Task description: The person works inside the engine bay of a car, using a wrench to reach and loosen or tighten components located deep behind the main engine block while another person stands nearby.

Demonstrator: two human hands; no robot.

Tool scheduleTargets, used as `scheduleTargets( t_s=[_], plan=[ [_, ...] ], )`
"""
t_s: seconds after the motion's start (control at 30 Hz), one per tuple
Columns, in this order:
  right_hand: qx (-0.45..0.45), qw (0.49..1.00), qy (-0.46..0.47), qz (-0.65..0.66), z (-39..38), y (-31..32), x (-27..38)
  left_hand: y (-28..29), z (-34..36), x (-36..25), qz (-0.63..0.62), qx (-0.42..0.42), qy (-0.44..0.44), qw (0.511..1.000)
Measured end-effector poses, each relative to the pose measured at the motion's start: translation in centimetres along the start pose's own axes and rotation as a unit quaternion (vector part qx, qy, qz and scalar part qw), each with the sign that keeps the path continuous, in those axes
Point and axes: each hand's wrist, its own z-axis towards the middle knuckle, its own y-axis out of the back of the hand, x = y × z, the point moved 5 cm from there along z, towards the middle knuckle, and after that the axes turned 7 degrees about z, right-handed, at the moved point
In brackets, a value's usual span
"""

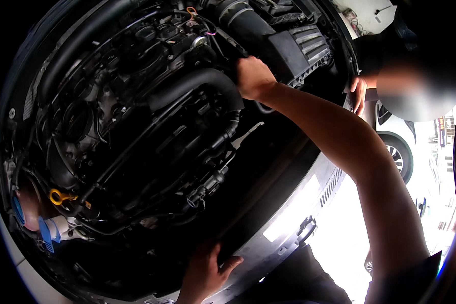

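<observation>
My right hand point(254, 77) reaches deep into the car's engine bay point(137, 61), its fingers curled down among dark parts beside the black air filter box point(289, 55) and a curved black hose point(197, 78); what they hold is hidden. My left hand point(210, 271) lies at the bay's front edge, by the pale front panel point(261, 258), thumb and forefinger apart, the other fingers partly in shadow. A yellow dipstick loop point(61, 196) and reservoir caps with blue parts point(49, 235) sit at the bay's left.
A co-worker in dark clothing point(405, 35) stands at the upper right, with a hand point(359, 93) on the bay's side edge. Behind, at the right, a white car with a visible wheel point(397, 157) stands in bright light.
</observation>
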Motion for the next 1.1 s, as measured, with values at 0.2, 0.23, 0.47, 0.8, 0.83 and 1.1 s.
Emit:
scheduleTargets(
  t_s=[0.2, 0.23, 0.47, 0.8, 0.83, 1.1],
  plan=[
    [0.026, 0.996, -0.031, -0.078, 0.8, -0.3, 2.1, 0.2, -0.2, -0.5, 0.075, -0.032, -0.027, 0.996],
    [0.004, 0.994, -0.041, -0.106, 0.9, -0.3, 0.6, 0.3, -0.4, -1.2, 0.12, -0.079, -0.046, 0.989],
    [-0.083, 0.995, 0.034, 0.053, 0.9, 0.1, 0.8, 0.1, -2.7, -2.0, 0.234, -0.208, -0.052, 0.948],
    [-0.03, 0.997, -0.031, -0.064, 1.8, -1.0, 0.1, 0.5, -3.1, -1.7, 0.217, -0.195, -0.041, 0.956],
    [-0.023, 0.997, -0.019, -0.07, 1.8, -0.8, 0.2, 0.5, -3.2, -1.8, 0.212, -0.172, -0.036, 0.961],
    [0.039, 0.99, -0.095, -0.092, -0.2, 2.1, 2.5, -1.1, -1.8, -2.4, 0.274, -0.189, -0.011, 0.943]
  ],
)
